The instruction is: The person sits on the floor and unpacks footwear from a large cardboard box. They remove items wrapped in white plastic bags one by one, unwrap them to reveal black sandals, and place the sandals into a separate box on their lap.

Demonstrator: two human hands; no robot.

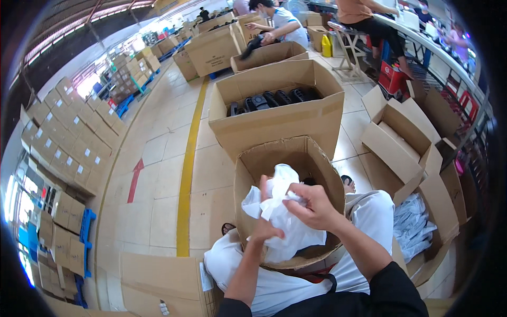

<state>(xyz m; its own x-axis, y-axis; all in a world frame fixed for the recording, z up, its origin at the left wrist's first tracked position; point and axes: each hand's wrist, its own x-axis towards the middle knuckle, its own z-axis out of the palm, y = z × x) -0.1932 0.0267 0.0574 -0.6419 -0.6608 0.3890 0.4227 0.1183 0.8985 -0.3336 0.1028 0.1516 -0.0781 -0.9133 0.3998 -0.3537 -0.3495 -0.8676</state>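
White bag (296, 232): one, thin plastic, crumpled; held over the mouth of the near box. Contents, if any: I cannot tell from my feed.
Right hand (316, 208): thumb and forefinger together, clamped on the bag's upper part.
Left hand (262, 226): at the bag's left side, thumb apart from the other fingers. Plastic crosses those, so I cannot tell whether they are clamped.
Near box (280, 152): brown cardboard, open-topped, between the wearer's legs (374, 214); something dark inside, too shadowed for me to name.
Middle box (285, 132): cardboard, open, just beyond the near box; holds black parts (257, 103), set roughly in a row, no wrapping that I can see.
Right box (442, 211): cardboard, flaps open, beside the right leg; holds a heap of pale plastic (414, 227).
Bag status: part-way, by my judgement. Done: bag taken up and bunched between both hands. Left: bag not yet set down. Whether the heap counts as finished or waiting, I cannot tell.
Floor: pale tiles, yellow stripe (190, 174), red arrow (135, 179).
Co-worker (288, 26): one, beyond the middle box, black item (253, 46) in hand.
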